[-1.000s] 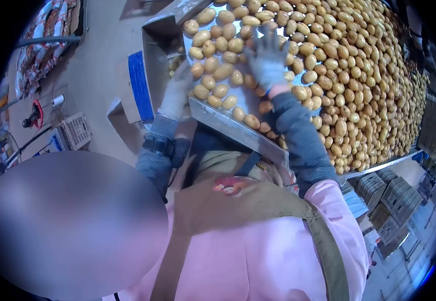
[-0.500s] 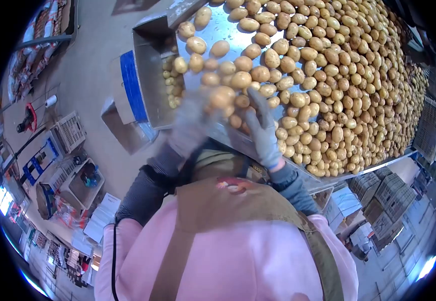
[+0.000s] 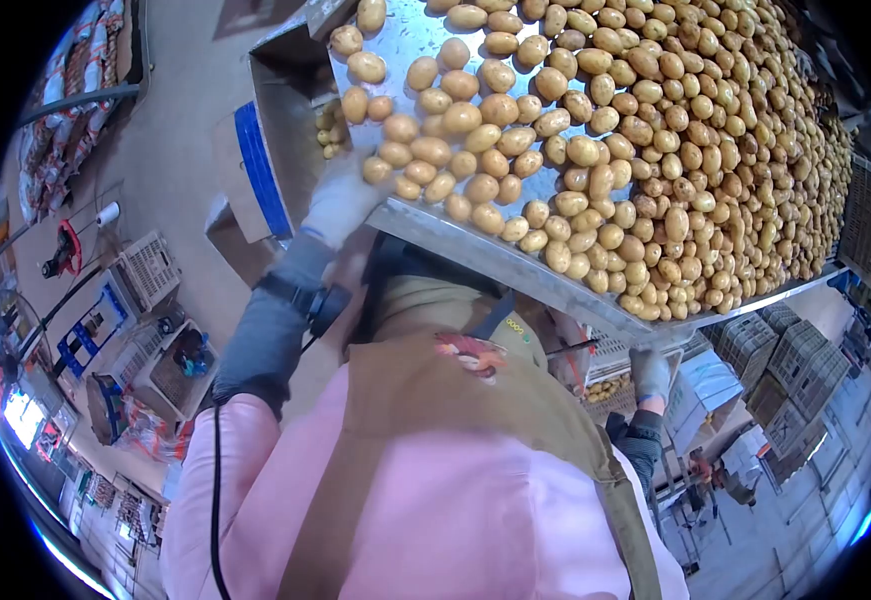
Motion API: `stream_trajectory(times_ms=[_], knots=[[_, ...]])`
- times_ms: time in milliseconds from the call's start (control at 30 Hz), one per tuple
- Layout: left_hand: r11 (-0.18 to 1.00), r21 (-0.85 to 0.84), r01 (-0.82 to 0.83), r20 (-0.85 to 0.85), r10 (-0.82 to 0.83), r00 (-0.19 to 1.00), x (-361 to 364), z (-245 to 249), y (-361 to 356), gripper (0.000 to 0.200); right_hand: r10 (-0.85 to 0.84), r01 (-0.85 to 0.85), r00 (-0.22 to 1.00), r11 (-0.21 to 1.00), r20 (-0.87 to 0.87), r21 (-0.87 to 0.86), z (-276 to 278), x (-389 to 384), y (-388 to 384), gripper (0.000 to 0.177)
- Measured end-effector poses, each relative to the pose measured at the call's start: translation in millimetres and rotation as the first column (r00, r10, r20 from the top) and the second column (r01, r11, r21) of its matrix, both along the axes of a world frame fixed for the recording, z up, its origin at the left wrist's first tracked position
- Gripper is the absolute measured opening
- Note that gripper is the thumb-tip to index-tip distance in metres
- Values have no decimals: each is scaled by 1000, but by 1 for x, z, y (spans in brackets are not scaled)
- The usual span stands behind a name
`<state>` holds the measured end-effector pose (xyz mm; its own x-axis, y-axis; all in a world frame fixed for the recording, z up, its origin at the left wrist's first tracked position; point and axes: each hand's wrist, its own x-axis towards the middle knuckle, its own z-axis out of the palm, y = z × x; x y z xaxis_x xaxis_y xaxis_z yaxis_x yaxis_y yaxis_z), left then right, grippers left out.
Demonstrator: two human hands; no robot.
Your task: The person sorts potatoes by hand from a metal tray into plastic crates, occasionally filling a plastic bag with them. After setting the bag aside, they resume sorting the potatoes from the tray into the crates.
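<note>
My left hand (image 3: pixel 340 203), in a grey glove, is smeared by motion at the near left corner of the metal sorting table (image 3: pixel 515 255). Its fingers reach toward the potatoes (image 3: pixel 427 151) at that corner and overlap the cardboard box (image 3: pixel 300 150) beside it. My right hand (image 3: pixel 650 374), also gloved, is low on the right, below the table's edge. It is nearest to a light crate (image 3: pixel 610 352) that has potatoes in it; its fingers are too small to make out. Loose potatoes lie in the table's near part, with a dense heap to the right.
Small potatoes (image 3: pixel 329 130) lie inside the box by the table. Stacked crates (image 3: pixel 780 365) and a white carton (image 3: pixel 700 390) stand to the right. At the left are filled sacks (image 3: pixel 70 110), a plastic crate (image 3: pixel 145 270) and a bin (image 3: pixel 180 370) on the floor.
My right hand has left the potatoes and dropped to the right, below the table's edge. My left hand has moved left and back to the table's corner. Potatoes near the edge have shifted.
</note>
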<state>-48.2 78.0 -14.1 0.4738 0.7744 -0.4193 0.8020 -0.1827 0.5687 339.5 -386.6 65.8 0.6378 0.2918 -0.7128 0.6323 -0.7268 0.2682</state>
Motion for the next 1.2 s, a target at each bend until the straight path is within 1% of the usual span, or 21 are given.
stream_trajectory(times_ms=[33,133,200,267,367,433,500,533,567,633,667,700,767,800,833,867,967,1033,1100,1133,1200], knots=[[996,-87,-12,-17,10,1000,7,6,7,58,116,-114,990,993,-85,32,4,-1,34,37],[980,-200,-11,-91,-8,996,10,9,19,54,-409,617,786,564,-463,549,36,-79,192,24],[965,-237,-108,-64,95,993,11,14,24,53,214,56,956,539,-201,841,3,-113,272,32],[894,-324,-309,50,343,938,11,33,18,52,551,-529,757,200,352,824,-51,-129,339,47],[805,-401,-437,343,575,743,3,28,-2,51,670,-629,607,76,428,773,-85,-134,412,54],[833,-367,-413,372,539,756,11,39,-25,45,614,-627,667,156,422,763,-79,-133,438,49],[899,-277,-340,375,427,823,30,62,-50,44,430,106,890,130,-152,986,-54,-137,426,35],[972,-148,-183,490,233,840,35,55,-69,43,349,506,787,108,-509,856,-30,-147,399,30],[1000,-3,-29,572,26,820,36,46,-85,42,347,601,633,342,-692,722,-19,-146,368,27],[956,249,158,552,-274,787,30,54,-90,39,714,48,617,386,-332,921,-1,-139,294,17],[894,376,244,513,-420,749,28,55,-87,38,633,-166,583,706,-509,689,8,-132,258,15],[991,117,70,523,-122,844,23,53,-81,35,683,118,605,430,-408,895,3,-132,213,13],[922,-267,-280,314,358,879,5,35,-50,30,79,485,632,736,-771,473,14,-101,112,29],[903,-281,-326,191,386,903,1,39,-27,31,-480,791,421,610,-769,52,17,-88,65,35],[960,-24,-278,297,272,915,-11,10,-9,29,-660,861,437,503,-611,73,17,-76,30,45],[970,105,-217,267,183,946,-7,18,7,28,-445,602,792,681,-417,418,-12,-62,-27,42],[938,335,94,109,-138,984,15,1,41,31,75,-71,994,996,76,-57,-7,-23,-32,42],[931,289,224,-32,-224,974,25,-22,65,37,-463,580,815,653,-348,487,40,-58,98,34],[930,223,293,-126,-270,954,33,-29,75,41,-460,741,672,391,-581,547,34,-111,194,18],[936,186,298,-158,-271,949,37,-26,79,41,11,374,895,525,-445,765,11,-125,230,27],[967,151,205,-103,-191,976,33,-20,83,40,626,-361,775,329,85,873,-35,-159,299,57]])
